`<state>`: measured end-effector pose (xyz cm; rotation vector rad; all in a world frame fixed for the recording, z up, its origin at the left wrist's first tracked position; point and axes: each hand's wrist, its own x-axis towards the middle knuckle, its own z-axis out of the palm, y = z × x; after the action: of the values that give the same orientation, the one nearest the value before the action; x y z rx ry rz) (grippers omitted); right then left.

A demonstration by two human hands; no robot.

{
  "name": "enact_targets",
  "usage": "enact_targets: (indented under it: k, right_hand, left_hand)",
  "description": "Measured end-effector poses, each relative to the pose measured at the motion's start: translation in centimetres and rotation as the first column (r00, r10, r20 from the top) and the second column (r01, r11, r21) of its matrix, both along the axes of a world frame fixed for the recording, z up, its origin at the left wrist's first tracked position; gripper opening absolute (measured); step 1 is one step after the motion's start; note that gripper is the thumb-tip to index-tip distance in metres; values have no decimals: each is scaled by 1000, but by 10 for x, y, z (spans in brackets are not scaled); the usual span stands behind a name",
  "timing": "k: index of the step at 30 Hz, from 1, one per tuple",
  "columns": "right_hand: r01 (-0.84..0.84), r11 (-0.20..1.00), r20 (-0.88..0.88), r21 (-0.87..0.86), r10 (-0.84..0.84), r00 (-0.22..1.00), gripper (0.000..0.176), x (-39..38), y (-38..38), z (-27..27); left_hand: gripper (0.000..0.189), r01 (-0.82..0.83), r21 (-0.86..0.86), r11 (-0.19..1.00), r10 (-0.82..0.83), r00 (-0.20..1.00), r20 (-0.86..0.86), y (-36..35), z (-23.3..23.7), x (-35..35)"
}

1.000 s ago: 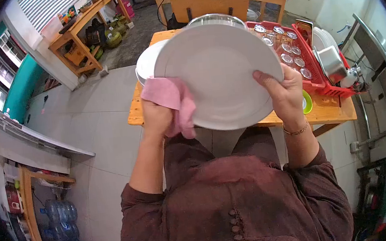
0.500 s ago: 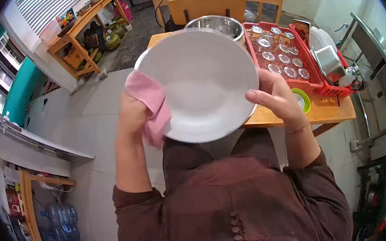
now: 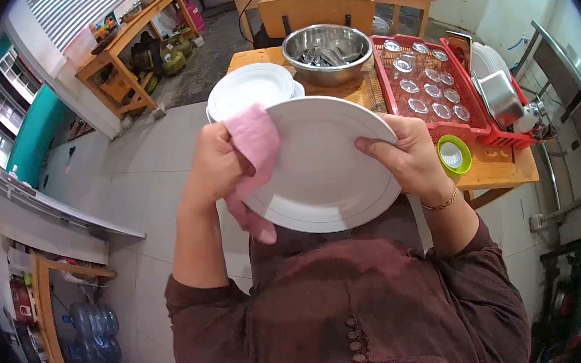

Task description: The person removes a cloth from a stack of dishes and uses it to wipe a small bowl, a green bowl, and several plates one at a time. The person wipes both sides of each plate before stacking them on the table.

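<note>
A large white plate (image 3: 328, 171) is held up tilted over my lap. My left hand (image 3: 217, 164) is closed on a pink cloth (image 3: 258, 139), which lies against the plate's left rim and hangs down below it. My right hand (image 3: 415, 152) grips the plate's right edge, thumb on the face and fingers hidden behind. Just beyond the plate, on the wooden table, sits a stack of white plates (image 3: 251, 91). Right of that stack, a steel bowl (image 3: 327, 53) holds metal cutlery.
A red basket (image 3: 432, 126) of upturned glasses stands on the table's right side. Beside it, another red basket (image 3: 503, 134) holds plates and a steel container. A green bowl (image 3: 465, 157) sits near the table edge (image 3: 500, 177). A wooden chair (image 3: 316, 12) stands behind the table.
The plate has come down and tilted, uncovering the plate stack and the cutlery bowl. My left hand has moved up and right with the cloth along the plate's rim.
</note>
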<state>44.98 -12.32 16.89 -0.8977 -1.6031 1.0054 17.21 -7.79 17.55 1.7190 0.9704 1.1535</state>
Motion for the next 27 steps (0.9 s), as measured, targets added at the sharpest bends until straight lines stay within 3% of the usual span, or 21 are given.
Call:
enact_targets:
  k: [2,4,6,7,10,13,15,16,19,21,23,25,27]
  right_hand:
    - [91,996,-92,-5,-91,992,24,8,-1,2]
    - [165,983,-228,-86,-180,957,23,15,1,2]
    - [274,961,-343,-25,-265,901,23,9,5,-3]
    - [331,944,-406,7,-300,863,22,5,9,-6]
    - [411,911,-505,-17,-363,783,23,-10,13,-17]
    - [458,889,-554,-27,-395,733,30,-24,8,-25]
    - [465,885,-615,-17,-376,693,32,-35,3,-25]
    - [476,879,-528,34,-389,755,35,-32,2,-33]
    - [385,914,-353,129,-321,879,45,-27,-1,-44]
    - [123,992,-315,11,-113,942,45,-2,2,-25]
    - [-116,979,-316,-165,58,947,42,22,12,-3]
    - [-122,985,-121,-124,107,987,42,23,18,16]
    - [-167,984,147,-62,175,974,40,20,23,26]
  left_hand:
    - [17,-57,42,997,50,988,149,-4,-21,5]
    - [12,-168,-58,984,177,950,258,-7,-43,20]
    - [11,-244,-136,960,279,871,404,-16,-67,44]
    - [10,-260,-155,953,303,813,497,-20,-76,60]
    - [9,-83,-269,960,273,511,815,-30,-88,103]
    - [6,-85,-389,917,375,518,769,-20,-86,101]
    - [6,189,-185,964,64,512,856,-13,-85,89]
    - [7,321,-75,944,-93,477,874,-8,-84,80]
    - [13,98,-207,973,85,686,723,8,-73,44]
    - [19,-95,-189,977,184,827,531,9,-47,20]
    - [30,-82,-162,983,135,925,354,2,-21,4]
    - [37,-13,-173,985,36,990,133,-3,-1,-4]
    - [39,89,-177,980,-116,982,-151,-1,11,-5]
